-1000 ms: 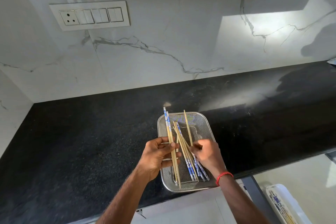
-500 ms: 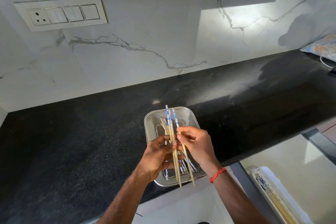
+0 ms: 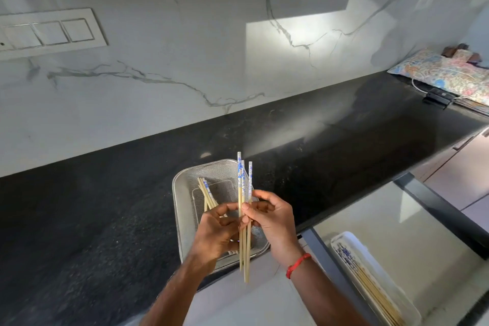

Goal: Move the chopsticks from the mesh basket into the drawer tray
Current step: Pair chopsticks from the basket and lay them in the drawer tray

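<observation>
No words, numbers, labels or brand marks could be read anywhere in the view. The chopsticks point(image 3: 240, 180) carried only a blue pattern on their white upper ends, not lettering, and the switch plate point(image 3: 53, 32) on the wall showed plain faces. Any marking on the small black device point(image 3: 436, 95) at the far end of the tabletop point(image 3: 105, 206) was too small to make out.

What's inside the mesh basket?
A few loose chopsticks lie at the left of the mesh basket. The left hand, right hand and the held bundle cover its near half; anything there is hidden.
</observation>
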A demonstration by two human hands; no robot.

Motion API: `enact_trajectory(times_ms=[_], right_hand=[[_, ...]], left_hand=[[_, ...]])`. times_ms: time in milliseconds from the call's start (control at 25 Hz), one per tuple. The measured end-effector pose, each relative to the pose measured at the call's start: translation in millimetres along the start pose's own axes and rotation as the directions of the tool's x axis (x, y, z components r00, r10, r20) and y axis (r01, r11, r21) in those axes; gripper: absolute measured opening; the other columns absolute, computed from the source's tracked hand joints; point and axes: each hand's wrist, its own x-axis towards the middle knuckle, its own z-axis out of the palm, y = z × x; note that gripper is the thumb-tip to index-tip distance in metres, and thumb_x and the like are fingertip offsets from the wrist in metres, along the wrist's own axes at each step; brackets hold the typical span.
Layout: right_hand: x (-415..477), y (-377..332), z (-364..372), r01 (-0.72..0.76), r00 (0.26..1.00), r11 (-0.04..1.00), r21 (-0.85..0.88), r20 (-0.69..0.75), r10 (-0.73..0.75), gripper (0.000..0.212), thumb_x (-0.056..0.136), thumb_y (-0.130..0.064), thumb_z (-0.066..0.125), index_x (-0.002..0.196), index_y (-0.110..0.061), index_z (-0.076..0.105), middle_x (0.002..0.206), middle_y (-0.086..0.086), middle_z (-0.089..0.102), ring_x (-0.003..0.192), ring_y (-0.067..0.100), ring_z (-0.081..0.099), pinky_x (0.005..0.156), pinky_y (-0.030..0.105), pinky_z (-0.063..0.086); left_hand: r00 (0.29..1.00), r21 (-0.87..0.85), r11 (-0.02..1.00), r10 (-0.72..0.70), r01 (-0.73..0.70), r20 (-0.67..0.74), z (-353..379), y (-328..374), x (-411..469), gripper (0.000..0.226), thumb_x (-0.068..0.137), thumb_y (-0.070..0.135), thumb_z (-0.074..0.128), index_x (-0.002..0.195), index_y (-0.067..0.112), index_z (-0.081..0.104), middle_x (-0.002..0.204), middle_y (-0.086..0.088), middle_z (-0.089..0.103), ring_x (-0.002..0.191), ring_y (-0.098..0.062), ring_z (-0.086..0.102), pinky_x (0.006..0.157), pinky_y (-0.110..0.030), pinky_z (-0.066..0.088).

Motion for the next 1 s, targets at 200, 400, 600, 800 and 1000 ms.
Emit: enact_trajectory(times_ms=[200,400,600,800,1000], right_hand=[[-0.2,-13.9,-43.4,-0.081,0.988,0.988,-0.13,0.121,0.097,0.015,0.081,-0.015,0.077,0.095,-0.01,0.077,0.08,0.013,0.075,0.067,0.016,0.068,0.06,0.025,0.054],[-3.1,-29.0,-89.4,-0.088,0.996,0.988,-0.128,-0.005,0.089,0.01,0.085,-0.016,0.072,0.094,-0.012,0.076,0.078,0.006,0.076,0.069,0.016,0.073,0.061,0.021,0.056],[-13.1,-32.3,-140.4,-0.052,0.999,0.98,-0.193,-0.021,0.048,0.012,0.087,-0.021,0.071,0.097,-0.02,0.075,0.082,0.002,0.077,0.078,0.018,0.075,0.068,0.027,0.061],[-23.9,-30.1,-187.4,0.032,0.999,0.958,-0.286,-0.001,-0.033,0.008,0.088,-0.023,0.07,0.093,-0.027,0.072,0.072,-0.014,0.073,0.073,0.007,0.073,0.061,0.017,0.056],[-36.9,-18.3,-228.0,0.005,0.998,0.94,-0.34,0.066,0.018,0.016,0.085,-0.023,0.074,0.1,-0.019,0.074,0.088,-0.001,0.077,0.084,0.014,0.074,0.076,0.03,0.061]], left_hand=[[0.999,0.073,0.997,-0.013,0.01,0.03,37.5,-4.8,-0.3,0.024,0.084,0.007,0.076,0.107,0.003,0.071,0.095,-0.022,0.078,0.082,-0.036,0.075,0.078,-0.052,0.062],[0.996,0.161,0.986,-0.051,0.039,0.07,85.9,-13.8,-0.1,0.022,0.084,0.007,0.074,0.105,0.0,0.073,0.094,-0.017,0.079,0.084,-0.035,0.077,0.078,-0.05,0.063],[0.993,0.225,0.972,-0.086,0.067,0.077,135.6,-24.3,-0.7,0.018,0.086,0.006,0.072,0.103,0.001,0.073,0.091,-0.015,0.079,0.082,-0.034,0.077,0.075,-0.047,0.064],[0.991,0.289,0.954,-0.11,0.083,0.079,174.7,-40.9,-4.6,0.015,0.087,0.003,0.071,0.102,0.002,0.074,0.089,-0.014,0.079,0.08,-0.032,0.078,0.075,-0.046,0.064],[0.984,0.298,0.944,-0.166,0.141,0.06,205.5,-67.6,-10.0,0.015,0.087,0.003,0.071,0.102,0.002,0.074,0.086,-0.014,0.079,0.077,-0.03,0.077,0.072,-0.043,0.064]])
